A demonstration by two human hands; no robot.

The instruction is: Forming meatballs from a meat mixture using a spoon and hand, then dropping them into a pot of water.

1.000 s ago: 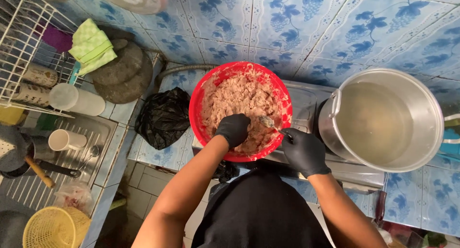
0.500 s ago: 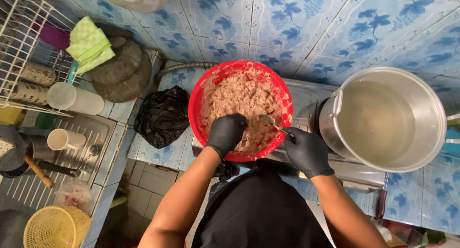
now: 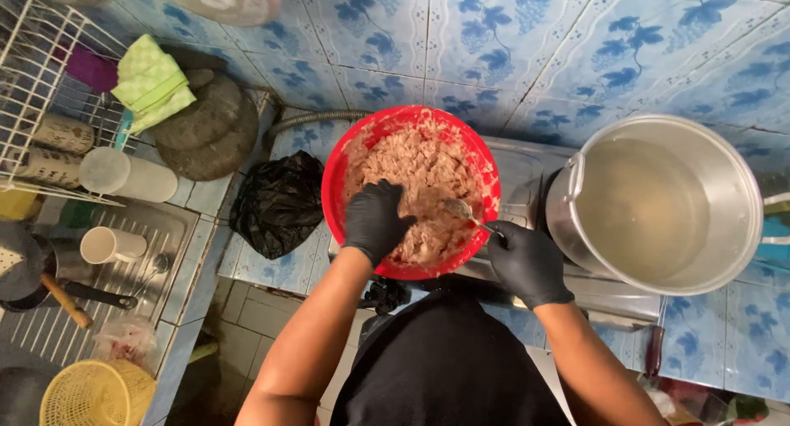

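Mostly unshaped: red bowl (image 3: 409,130) full of minced paste (image 3: 415,179); left hand (image 3: 374,220) cupped in it, right hand (image 3: 527,261) gripping spoon (image 3: 461,210).

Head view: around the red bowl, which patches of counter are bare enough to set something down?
Bare tile shows below the black bag, left of the red bowl. A steel strip lies bare between bowl and metal pot. Crowded: the left hand and right hand with spoon fill the bowl; the sink drainboard holds cups.
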